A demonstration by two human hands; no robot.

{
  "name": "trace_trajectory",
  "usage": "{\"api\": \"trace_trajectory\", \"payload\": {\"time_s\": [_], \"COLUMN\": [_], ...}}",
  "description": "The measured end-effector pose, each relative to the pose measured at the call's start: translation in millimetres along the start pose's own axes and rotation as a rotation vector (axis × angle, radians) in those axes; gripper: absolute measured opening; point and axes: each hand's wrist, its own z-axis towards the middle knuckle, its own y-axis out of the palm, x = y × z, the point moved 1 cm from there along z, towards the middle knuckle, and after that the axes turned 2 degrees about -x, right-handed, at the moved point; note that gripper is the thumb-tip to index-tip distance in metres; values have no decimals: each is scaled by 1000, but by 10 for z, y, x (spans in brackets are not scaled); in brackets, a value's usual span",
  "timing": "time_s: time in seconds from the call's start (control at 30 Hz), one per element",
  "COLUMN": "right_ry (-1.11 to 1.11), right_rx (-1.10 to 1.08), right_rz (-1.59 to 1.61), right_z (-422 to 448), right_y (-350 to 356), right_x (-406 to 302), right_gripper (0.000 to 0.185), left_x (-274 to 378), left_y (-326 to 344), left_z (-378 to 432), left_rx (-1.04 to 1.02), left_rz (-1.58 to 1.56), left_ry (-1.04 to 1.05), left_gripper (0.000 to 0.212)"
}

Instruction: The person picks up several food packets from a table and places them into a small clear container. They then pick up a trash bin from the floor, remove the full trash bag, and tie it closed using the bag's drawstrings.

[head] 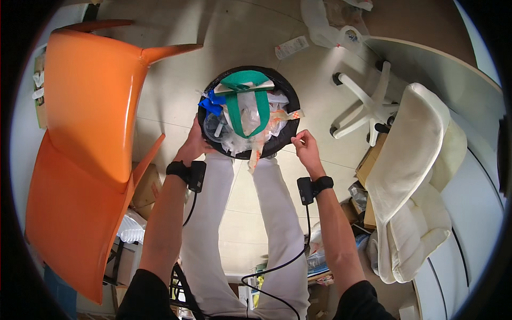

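A round trash bin lined with a black plastic bag [294, 90] stands before my legs. My left hand [193, 144] holds the bin's left side near the rim, some of its fingers hidden behind it. At the rim's lower right, my right hand [307, 151] pinches the edge of the black liner between thumb and fingers. Inside the bin lies a green bag with looped handles [262, 110]. Around it are crumpled white plastic [250, 114], a clear plastic container [214, 126] and a blue scrap [213, 103]. A strip of printed tape [255, 158] hangs over the near rim.
An orange chair [92, 108] lies tipped at left. To the right stand a white wheeled chair base [370, 106] and a cream padded chair [410, 160]. A paper slip [291, 47] and a white plastic bag [320, 24] are on the floor. A cable [276, 266] crosses my lap.
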Motion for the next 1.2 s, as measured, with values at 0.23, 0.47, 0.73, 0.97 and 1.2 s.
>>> {"api": "trace_trajectory", "payload": {"time_s": [0.23,0.47,0.73,0.97,1.2], "right_ry": [-38,-97,282,52,-31], "right_rx": [114,206,-561,-672,-532], "right_rz": [-494,-612,-476,-83,-41], "right_z": [-55,-99,1034,2383,2921], "right_y": [207,273,-929,35,-38], "right_x": [-430,-375,-660,-849,-546], "right_gripper": [16,11,39,68,56], "left_x": [-50,-127,-232,-292,-126], "left_y": [-175,141,38,-149,-20], "left_z": [211,-100,-214,-258,-316], "left_rx": [521,712,385,327,279], "left_rz": [289,598,519,495,609], "left_ry": [274,886,677,617,589], "left_gripper": [81,48,21,22,16]}}
